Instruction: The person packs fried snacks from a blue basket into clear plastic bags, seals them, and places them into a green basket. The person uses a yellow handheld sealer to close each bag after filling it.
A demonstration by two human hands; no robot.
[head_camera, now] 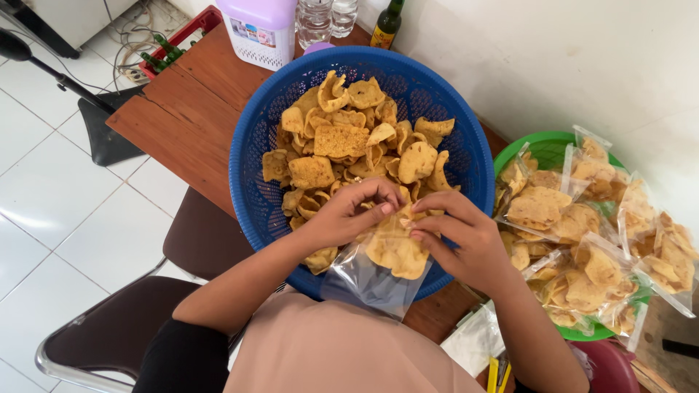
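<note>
Both hands work at a clear bag (371, 273) over the blue basket (255, 145) — left hand (346, 215) fingers pinched on a cracker (397, 251), seemingly; right hand (466, 244) fingers clamped on the bag's mouth.

— Where is the left hand (346, 215)?
— It comes in from the lower left, forearm bare and slanting upward, wrist bent a little. The fingers curl inward and the fingertips pinch together at the middle of the view.

— And the right hand (466, 244)?
— It reaches in from the lower right, its forearm also bare. The palm faces left, the fingers are bent and the thumb is tucked under them, closed in a pinch.

— Do the two meet?
— Nearly: the fingertips of both sit just beside each other, knuckles up.
</note>
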